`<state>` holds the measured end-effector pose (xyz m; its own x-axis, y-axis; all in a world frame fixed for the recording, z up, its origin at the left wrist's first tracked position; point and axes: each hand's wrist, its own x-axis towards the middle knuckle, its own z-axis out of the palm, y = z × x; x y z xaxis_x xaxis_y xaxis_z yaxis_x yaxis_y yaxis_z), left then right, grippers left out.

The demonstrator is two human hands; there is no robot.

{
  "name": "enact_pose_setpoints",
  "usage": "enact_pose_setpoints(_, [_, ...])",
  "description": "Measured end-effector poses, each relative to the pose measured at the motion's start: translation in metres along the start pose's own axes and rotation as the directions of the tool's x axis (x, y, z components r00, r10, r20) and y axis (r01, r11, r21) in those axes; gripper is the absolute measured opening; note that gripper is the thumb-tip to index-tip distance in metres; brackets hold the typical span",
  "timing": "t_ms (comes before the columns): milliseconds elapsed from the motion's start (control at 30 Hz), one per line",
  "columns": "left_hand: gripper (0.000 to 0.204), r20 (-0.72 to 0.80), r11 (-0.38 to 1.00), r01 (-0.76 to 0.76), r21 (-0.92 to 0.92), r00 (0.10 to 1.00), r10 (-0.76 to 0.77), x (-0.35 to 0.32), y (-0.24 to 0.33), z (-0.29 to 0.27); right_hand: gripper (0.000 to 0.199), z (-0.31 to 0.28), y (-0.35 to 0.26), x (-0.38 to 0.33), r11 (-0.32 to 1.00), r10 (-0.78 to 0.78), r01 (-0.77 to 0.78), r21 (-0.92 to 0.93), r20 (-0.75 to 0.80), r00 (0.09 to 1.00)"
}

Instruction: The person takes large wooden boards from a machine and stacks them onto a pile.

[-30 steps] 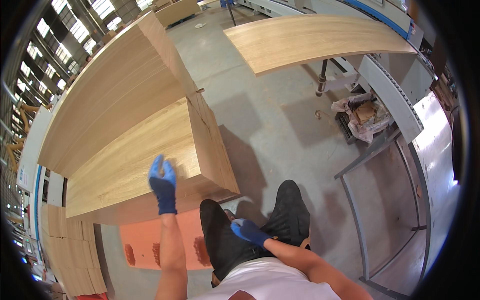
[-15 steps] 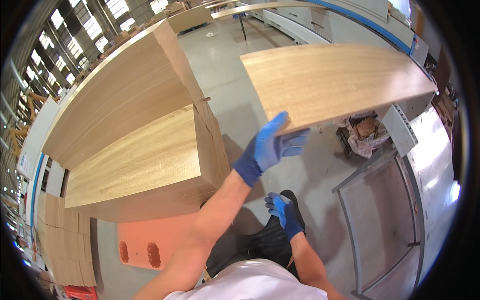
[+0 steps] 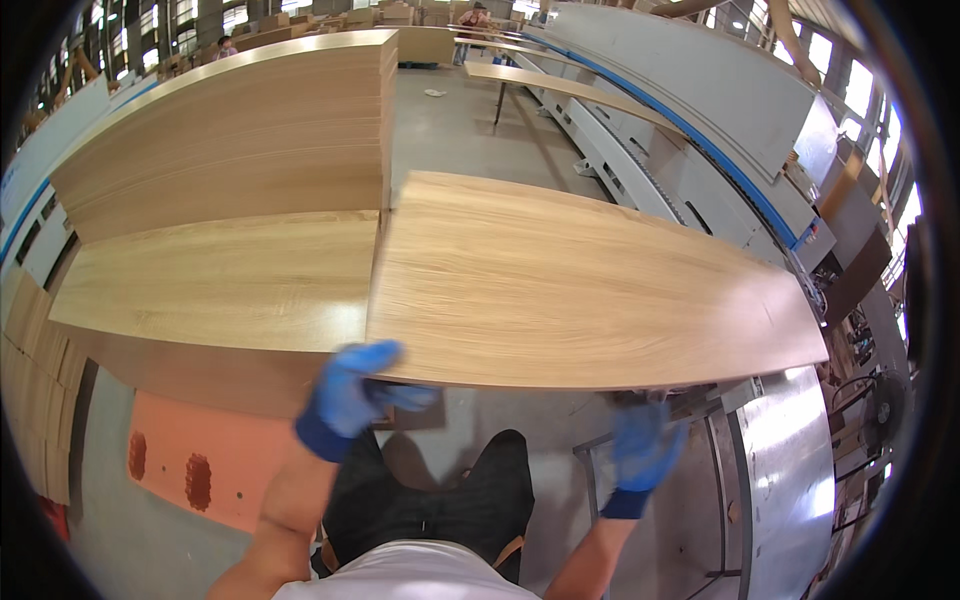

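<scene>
A smooth grey concrete floor (image 3: pixel 440 140) is stretching away down an aisle toward brown cardboard boxes (image 3: pixel 395 14) that are standing along the back. A long pale-grey metal machine (image 3: pixel 690 90) with a bright blue strip (image 3: pixel 690 133) is running down the aisle's right side. Nearer, a silver sheet-metal surface (image 3: pixel 790 465) is catching a hard white glare. A flat orange panel (image 3: pixel 235 455) with dark red patches is lying low at the left. Tall windows (image 3: pixel 861 85) are glowing white at the upper right, and smaller bright panes (image 3: pixel 186 14) are shining at the upper left.
</scene>
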<state>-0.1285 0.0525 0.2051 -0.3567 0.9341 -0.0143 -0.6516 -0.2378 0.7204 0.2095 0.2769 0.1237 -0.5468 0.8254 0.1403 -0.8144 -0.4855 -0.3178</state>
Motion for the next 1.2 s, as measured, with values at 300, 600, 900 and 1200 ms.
enact_pose_setpoints(300, [0.04, -0.602, 0.81, -0.504, 0.3, 0.559, 0.57, -0.188, 0.079, -0.212, 0.06, 0.012, -0.099, 0.012, 0.515, -0.75, 0.507, -0.691, -0.077, 0.657])
enact_pose_setpoints(600, [0.047, -0.782, 0.642, -0.675, 0.364, 0.154, 0.605, -0.296, 0.126, -0.341, 0.048, 0.063, 0.068, -0.019, 0.758, -0.518, 0.339, -0.557, -0.198, 0.832])
enact_pose_setpoints(900, [0.037, -0.799, 0.737, -0.332, 0.589, -0.101, 0.593, -0.16, 0.086, -0.327, 0.034, 0.05, 0.312, -0.061, 0.315, 0.665, -0.075, -0.946, 0.164, 0.729])
enact_pose_setpoints(1200, [0.042, -0.387, 0.442, 0.158, 0.883, -0.287, 0.876, -0.105, 0.086, -0.33, 0.025, 0.105, 0.237, 0.032, 0.16, -0.227, 0.226, -0.961, 0.187, 0.956])
